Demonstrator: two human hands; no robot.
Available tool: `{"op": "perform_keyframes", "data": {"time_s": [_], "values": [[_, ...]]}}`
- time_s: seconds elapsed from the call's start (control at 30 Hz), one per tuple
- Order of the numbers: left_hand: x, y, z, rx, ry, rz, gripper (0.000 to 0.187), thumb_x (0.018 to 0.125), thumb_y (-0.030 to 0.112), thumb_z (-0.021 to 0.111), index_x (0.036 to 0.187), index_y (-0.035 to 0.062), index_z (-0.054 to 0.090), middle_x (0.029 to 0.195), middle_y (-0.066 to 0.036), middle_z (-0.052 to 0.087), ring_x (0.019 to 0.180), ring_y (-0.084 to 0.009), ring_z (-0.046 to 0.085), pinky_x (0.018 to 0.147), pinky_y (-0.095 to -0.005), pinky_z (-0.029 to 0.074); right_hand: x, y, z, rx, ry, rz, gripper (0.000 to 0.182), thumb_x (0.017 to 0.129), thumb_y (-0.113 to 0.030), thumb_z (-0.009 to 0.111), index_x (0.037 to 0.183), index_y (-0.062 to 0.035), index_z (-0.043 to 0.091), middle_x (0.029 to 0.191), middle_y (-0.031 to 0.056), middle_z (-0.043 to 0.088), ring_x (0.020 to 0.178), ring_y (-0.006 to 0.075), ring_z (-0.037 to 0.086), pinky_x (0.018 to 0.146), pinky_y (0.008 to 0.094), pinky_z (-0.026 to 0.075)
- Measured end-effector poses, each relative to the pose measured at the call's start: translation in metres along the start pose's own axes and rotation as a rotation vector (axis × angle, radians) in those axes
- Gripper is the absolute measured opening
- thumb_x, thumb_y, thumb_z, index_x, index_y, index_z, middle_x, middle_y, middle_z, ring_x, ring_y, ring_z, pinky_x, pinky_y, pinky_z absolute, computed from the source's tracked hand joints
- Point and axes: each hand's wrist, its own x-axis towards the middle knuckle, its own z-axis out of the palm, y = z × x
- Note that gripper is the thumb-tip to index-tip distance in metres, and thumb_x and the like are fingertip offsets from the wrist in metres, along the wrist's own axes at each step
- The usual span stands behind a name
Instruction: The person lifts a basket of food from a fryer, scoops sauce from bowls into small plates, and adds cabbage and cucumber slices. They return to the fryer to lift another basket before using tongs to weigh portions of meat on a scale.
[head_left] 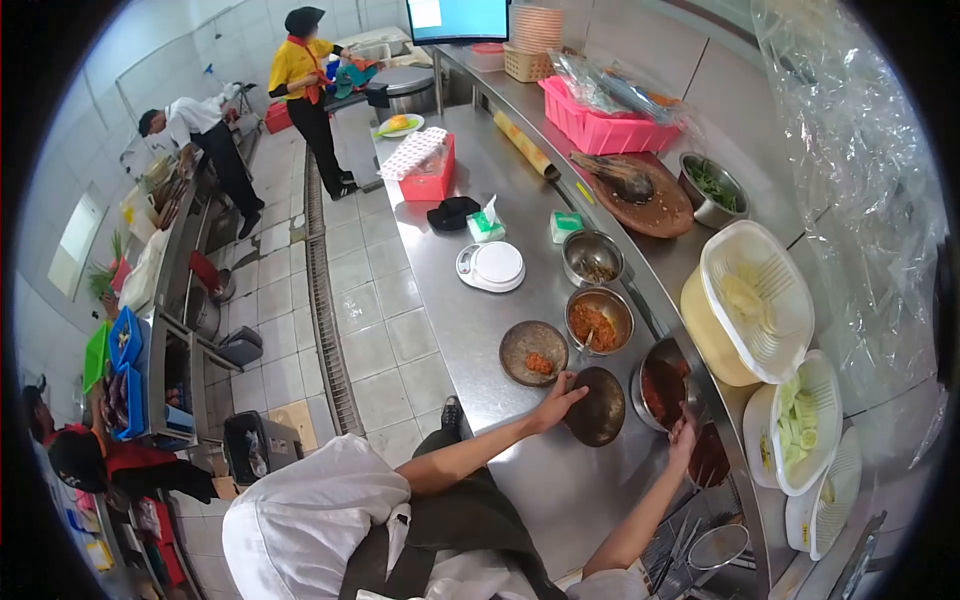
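My left hand (560,400) grips the rim of a dark, empty-looking stone dish (596,408) at the steel counter's edge. Beside it lies a similar dish (533,354) with a small heap of red paste (540,363). My right hand (683,436) is closed at the near side of a steel bowl (661,388) of dark red sauce; what its fingers hold is too small to make out. Just beyond stands a steel bowl (599,321) of orange-red paste with a spoon in it.
A white scale (491,267), a red box (430,172) and tissue packs stand farther along the counter (440,270). On the right shelf are white tubs (757,300) and a wooden board (640,200). Several people stand at the left and back.
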Motion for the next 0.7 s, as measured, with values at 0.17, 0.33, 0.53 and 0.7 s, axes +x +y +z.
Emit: {"op": "perform_keyframes", "data": {"time_s": [0.17,0.33,0.53,0.7], "values": [[0.000,0.020,-0.002,-0.012,-0.071,-0.053,0.042,0.098,0.039,0.057,0.127,0.0212,0.033,0.122,-0.005,0.048,0.105,-0.0161,0.056,0.073,-0.0323,0.052,-0.019,-0.007,0.009,-0.114,0.067,-0.040,0.024,0.090,-0.027,0.066,0.110,-0.0134,0.069,0.053,-0.0080,0.032,0.040,0.0037,0.030,0.038,0.0223,0.021],[-0.002,0.025,0.001,-0.045,-0.078,-0.095,0.038,0.098,0.039,0.056,0.125,0.0243,0.033,0.125,-0.004,0.047,0.109,-0.0183,0.056,0.073,-0.0387,0.055,-0.037,-0.007,0.017,-0.258,0.137,-0.156,0.022,0.089,-0.023,0.066,0.106,-0.0099,0.072,0.053,-0.0073,0.037,0.041,0.0044,0.031,0.039,0.0230,0.023],[0.001,0.036,0.008,-0.012,-0.186,-0.105,0.044,0.099,0.037,0.055,0.133,0.0218,0.031,0.132,-0.005,0.044,0.123,-0.0188,0.047,0.090,-0.0424,0.050,-0.043,0.001,0.006,-0.239,0.154,-0.218,0.021,0.088,-0.022,0.067,0.104,-0.0091,0.073,0.053,-0.0073,0.038,0.042,0.0044,0.032,0.039,0.0239,0.023],[0.035,0.020,0.029,0.058,-0.140,0.305,0.040,0.103,0.025,0.050,0.134,0.0093,0.029,0.135,-0.009,0.045,0.127,-0.0183,0.042,0.104,-0.0328,0.037,-0.049,0.006,0.007,-0.196,0.197,-0.148,0.023,0.087,-0.023,0.069,0.106,-0.0104,0.073,0.054,-0.0079,0.037,0.043,0.0036,0.031,0.040,0.0235,0.021]]}}
